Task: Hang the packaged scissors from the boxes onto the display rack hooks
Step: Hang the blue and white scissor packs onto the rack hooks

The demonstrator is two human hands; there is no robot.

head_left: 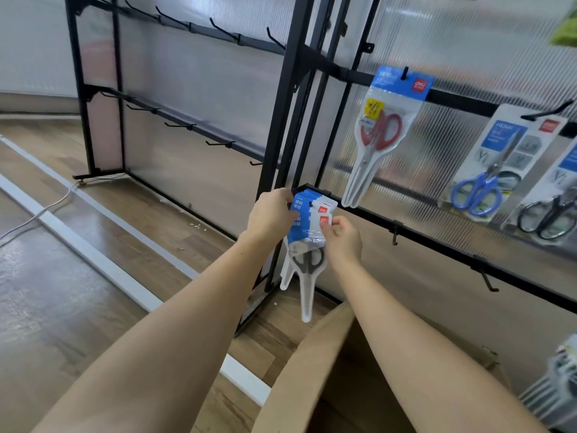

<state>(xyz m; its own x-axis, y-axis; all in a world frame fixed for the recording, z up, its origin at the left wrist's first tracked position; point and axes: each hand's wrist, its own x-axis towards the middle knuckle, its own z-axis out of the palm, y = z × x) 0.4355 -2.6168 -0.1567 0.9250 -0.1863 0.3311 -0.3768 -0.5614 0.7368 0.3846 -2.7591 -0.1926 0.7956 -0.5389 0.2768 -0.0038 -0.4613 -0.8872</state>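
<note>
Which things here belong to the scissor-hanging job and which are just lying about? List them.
Job: stack of scissor packs, left hand, right hand, empty hook, cardboard box, hung red scissors.
Lying about: white cable, green thing.

1. A wood-plank floor (93, 276) spreads across the left and lower part of the view.
2. A white strip (103, 264) runs diagonally over the planks.
3. A pale cable (37, 214) trails over the floor at the left.
4. Translucent ribbed panels (203, 76) stand upright at the back.
5. Something green (565, 29) shows at the top right edge, too cropped to identify.
</note>
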